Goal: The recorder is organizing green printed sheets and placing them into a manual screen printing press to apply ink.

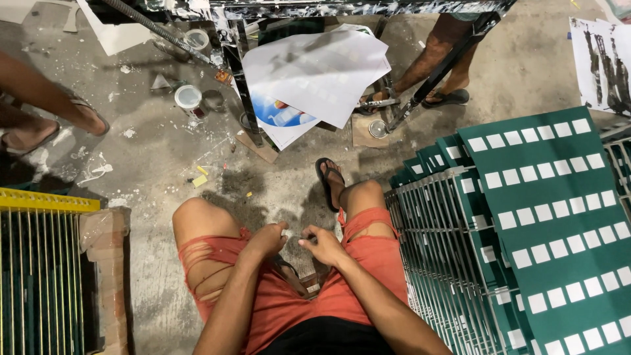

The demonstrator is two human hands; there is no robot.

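at lower centre of the frame, between the knees, the left hand (266, 240) and right hand (323, 244) met fingertip to fingertip, both pinching a small pale object (293, 235), too small to identify, lying crosswise between them.

Between your left hand (266, 240) and right hand (323, 246) there's something small and pale, too tiny to tell what it is. Your forearms run off the bottom edge. The green panels with white squares (552, 204) are cut by the right and bottom edges. At left, the yellow-topped rack (39, 263) leaves the frame. Above, a standing person's legs (440, 56) are cut at the top edge, and the white sheets (315, 72) hide the frame behind them.
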